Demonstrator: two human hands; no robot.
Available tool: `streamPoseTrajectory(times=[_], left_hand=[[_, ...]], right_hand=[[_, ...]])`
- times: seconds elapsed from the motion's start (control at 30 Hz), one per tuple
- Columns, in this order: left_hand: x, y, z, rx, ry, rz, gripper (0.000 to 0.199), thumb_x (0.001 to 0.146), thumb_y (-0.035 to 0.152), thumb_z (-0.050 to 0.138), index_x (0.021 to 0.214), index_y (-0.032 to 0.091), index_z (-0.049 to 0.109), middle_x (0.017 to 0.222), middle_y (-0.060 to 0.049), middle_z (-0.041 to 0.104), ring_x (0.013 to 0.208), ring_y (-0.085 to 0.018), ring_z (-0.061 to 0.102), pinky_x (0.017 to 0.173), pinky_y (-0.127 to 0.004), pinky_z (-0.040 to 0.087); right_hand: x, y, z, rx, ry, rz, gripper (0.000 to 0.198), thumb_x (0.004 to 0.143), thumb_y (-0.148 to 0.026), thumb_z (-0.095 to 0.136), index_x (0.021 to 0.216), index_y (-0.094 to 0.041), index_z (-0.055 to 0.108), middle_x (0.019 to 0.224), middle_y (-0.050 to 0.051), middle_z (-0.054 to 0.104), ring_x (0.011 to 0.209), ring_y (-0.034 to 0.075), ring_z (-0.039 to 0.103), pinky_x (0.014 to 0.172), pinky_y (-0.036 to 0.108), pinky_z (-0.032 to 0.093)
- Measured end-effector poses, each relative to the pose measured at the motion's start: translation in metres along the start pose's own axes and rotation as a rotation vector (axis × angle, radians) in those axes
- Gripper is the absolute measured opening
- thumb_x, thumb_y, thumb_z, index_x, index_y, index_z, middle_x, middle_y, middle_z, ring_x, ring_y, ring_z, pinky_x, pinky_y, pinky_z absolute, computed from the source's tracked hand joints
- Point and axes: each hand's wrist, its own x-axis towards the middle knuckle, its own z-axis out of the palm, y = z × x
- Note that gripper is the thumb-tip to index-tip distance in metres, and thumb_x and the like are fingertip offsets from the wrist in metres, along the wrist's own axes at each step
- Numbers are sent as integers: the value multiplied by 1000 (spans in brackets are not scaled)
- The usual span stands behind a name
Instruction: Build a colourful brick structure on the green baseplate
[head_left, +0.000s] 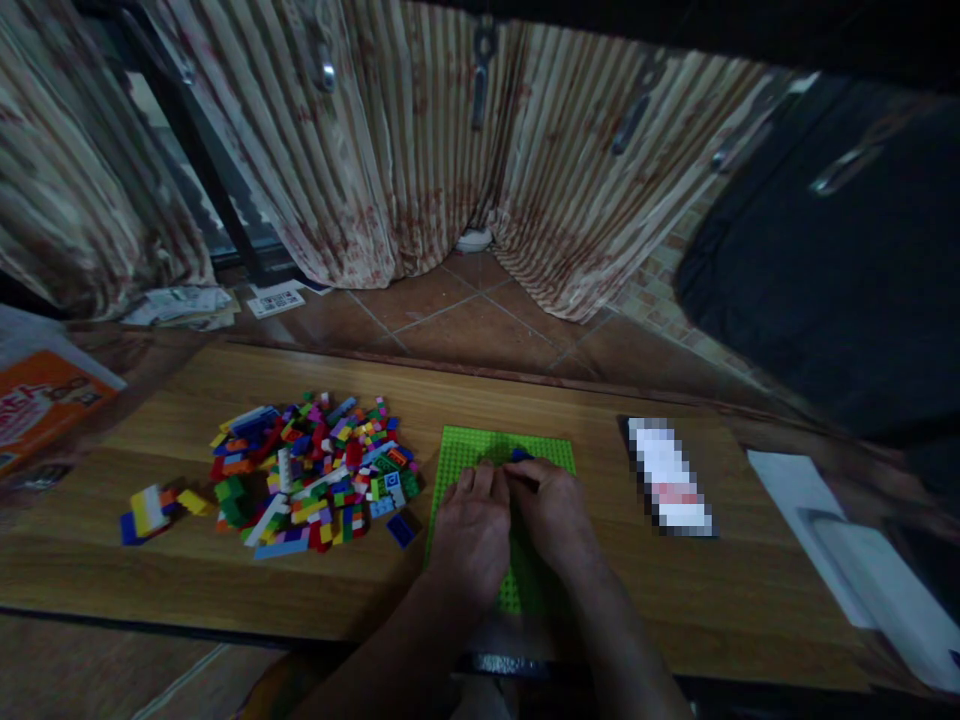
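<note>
A green studded baseplate [457, 445] lies on the wooden table, partly covered by both hands. My left hand [472, 515] is over its left half, fingers curled and bunched at the tips. Close beside it, my right hand [551, 500] has its thumb and fingers drawn together, the tips meeting those of the left. Whatever is between the fingertips is hidden. Just beyond the right fingers a small dark blue brick [520, 454] shows at the plate; whether the hand touches it I cannot tell. Left of the plate spreads a pile of mixed toy bricks [322, 470].
On the wooden table [600, 610], a phone with a blurred screen [670, 478] lies right of the plate. A few bricks [150, 512] sit apart at the left. White papers [810, 520] are at the right, an orange package [52, 400] at the left. Striped curtains [420, 150] hang beyond.
</note>
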Motion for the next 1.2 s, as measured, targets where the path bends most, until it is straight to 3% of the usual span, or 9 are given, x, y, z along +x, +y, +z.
streamPoseTrajectory(times=[0.17, 0.43, 0.7, 0.8, 0.97, 1.1, 1.2], left_hand=[[1, 4, 3, 67, 28, 34, 40, 90, 6, 33, 120, 9, 59, 122, -15, 60, 107, -27, 57, 89, -41, 52], [-4, 1, 3, 20, 58, 18, 45, 87, 4, 35, 126, 12, 57, 131, -11, 58, 114, -26, 55, 98, -39, 47], [-11, -4, 13, -34, 100, 29, 57, 79, 1, 41, 135, 13, 50, 141, -12, 50, 123, -28, 50, 103, -43, 43], [-11, -5, 13, -26, 140, 25, 57, 78, 1, 42, 134, 11, 51, 141, -14, 49, 121, -28, 51, 102, -41, 44], [-10, 3, 18, -34, 271, 35, 49, 86, 11, 44, 135, 12, 49, 141, -14, 50, 125, -29, 46, 105, -46, 39], [-9, 5, 34, -85, 301, 131, 53, 87, 15, 46, 140, 12, 43, 141, -15, 49, 134, -31, 37, 111, -52, 29], [-10, -4, 50, -185, 341, 232, 44, 88, 27, 52, 132, 22, 53, 132, -11, 57, 129, -33, 41, 111, -57, 27]], right_hand=[[1, 2, -1, -17, -16, -10, 23, 80, -14, 55, 85, -17, 77, 89, 8, 74, 82, 20, 68, 80, 31, 51], [-3, 3, 2, 0, 35, -72, 23, 80, -15, 55, 85, -22, 76, 86, 5, 74, 80, 18, 67, 80, 30, 51], [-7, 7, -22, 134, 309, 40, 23, 79, -27, 57, 91, -17, 73, 86, 8, 73, 76, 20, 67, 74, 34, 52], [-7, 9, -28, 95, 341, 54, 22, 80, -26, 56, 91, -17, 73, 87, 8, 72, 77, 21, 67, 74, 35, 52], [-4, 1, -17, 37, 330, -18, 24, 84, -22, 50, 95, -17, 72, 95, 9, 69, 84, 21, 64, 79, 36, 51], [-5, -19, -3, 123, 334, -105, 24, 86, -18, 49, 95, -20, 71, 94, 7, 68, 90, 19, 61, 84, 33, 49], [-7, -35, 9, 157, 266, -176, 23, 85, -14, 52, 93, -22, 71, 91, 5, 67, 92, 18, 60, 84, 32, 49]])
